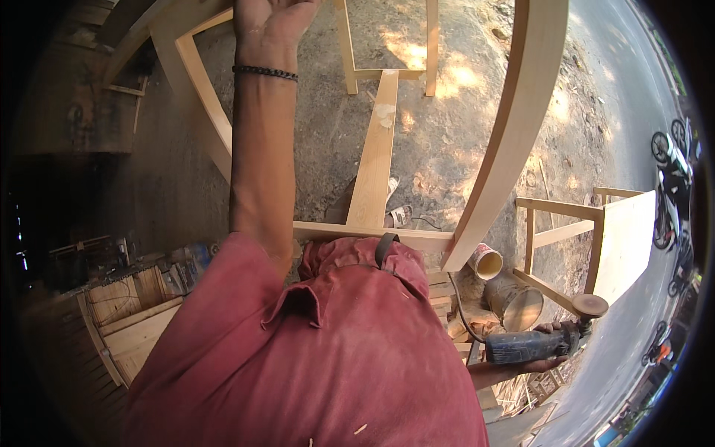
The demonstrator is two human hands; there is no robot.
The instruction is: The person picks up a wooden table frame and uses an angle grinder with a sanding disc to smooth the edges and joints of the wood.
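Observation:
My left arm reaches up across the view, with a dark bracelet at the wrist. My left hand (pixel 275 21) is cut off by the top edge, so its fingers are hidden. Low on the right, my right hand (pixel 547 359) is wrapped round the body of an angle grinder (pixel 525 346), which has a round brown disc at its head, facing up and apart from any wood. A pale wooden furniture frame (pixel 512 127) stands in front of me. Its near rail (pixel 417 238) runs beside my waist, joined to a long central plank (pixel 375 153).
On the right stands another wooden piece (pixel 622 242) with a pale panel. Below the frame are a paint tub (pixel 488 264) and a metal can (pixel 523 307). Wooden panels (pixel 138 335) lie at the lower left. Motorbikes (pixel 665 201) stand along the road at far right.

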